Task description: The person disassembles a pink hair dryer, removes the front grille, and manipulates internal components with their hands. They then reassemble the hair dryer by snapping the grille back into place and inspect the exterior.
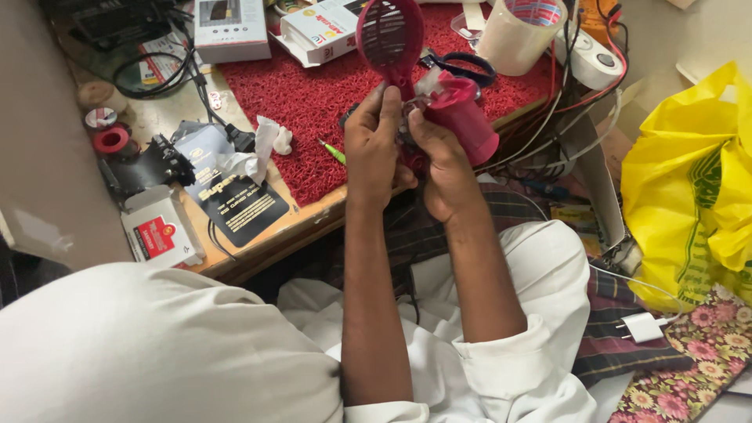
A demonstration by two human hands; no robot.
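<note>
My left hand (374, 145) grips the neck of a pink racket-shaped device (389, 35) with a mesh head that points up and away from me. My right hand (440, 160) holds the pink cylindrical handle part (464, 116) of the same device, tilted to the right. Both hands meet above the near edge of the red textured mat (313, 94). What sits between the fingers at the joint is hidden. My white sleeves and lap show below.
A wooden table (258, 243) carries the mat, small boxes (232, 30), a black packet (235, 205), tape rolls (113, 141), cables, scissors (462, 66), a clear cup (521, 31) and a green-tipped tool (332, 151). A yellow bag (693, 180) and a white charger (642, 327) lie at right.
</note>
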